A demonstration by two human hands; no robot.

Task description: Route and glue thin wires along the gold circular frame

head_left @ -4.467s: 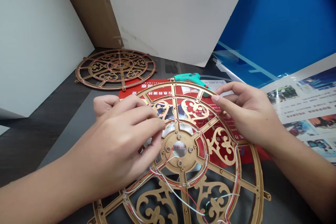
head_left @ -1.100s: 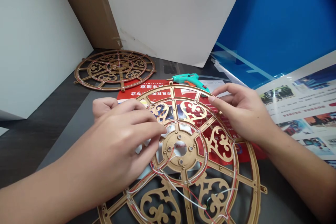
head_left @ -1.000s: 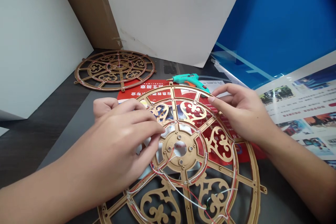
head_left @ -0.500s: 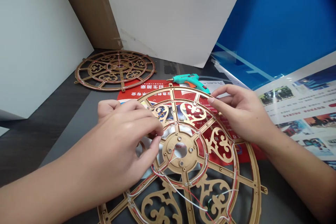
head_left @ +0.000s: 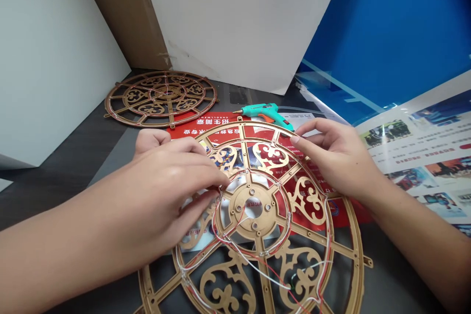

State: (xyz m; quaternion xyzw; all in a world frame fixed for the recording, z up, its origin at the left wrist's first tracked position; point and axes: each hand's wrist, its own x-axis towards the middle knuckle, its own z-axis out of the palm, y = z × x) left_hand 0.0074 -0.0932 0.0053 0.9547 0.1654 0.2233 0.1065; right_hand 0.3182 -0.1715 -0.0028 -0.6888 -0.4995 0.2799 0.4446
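Note:
A gold openwork round frame (head_left: 311, 233) with scrollwork panels and a ringed hub lies in front of me. Thin red and white wires (head_left: 253, 269) run along its ring channels, and some lie loose across the lower panels. My left hand (head_left: 172, 179) reaches over the frame's left side. Its thumb and index finger pinch at the inner ring, where the wires run up to the fingertips; the exact hold is partly hidden. At the upper right outer rim, my right hand (head_left: 333, 154) grips the frame between thumb and fingers.
A second gold round frame (head_left: 128, 117) with wires lies at the back left. Beyond the near frame rests a teal glue gun (head_left: 267, 110). Red printed sheets (head_left: 191, 120) lie underneath. White panels (head_left: 235, 24) and a cardboard piece (head_left: 121, 10) stand behind; a printed poster (head_left: 415, 147) is at right.
My left hand has shifted slightly left and its thumb has drawn back, showing more wire along the inner ring's left side. The right hand stays at the rim.

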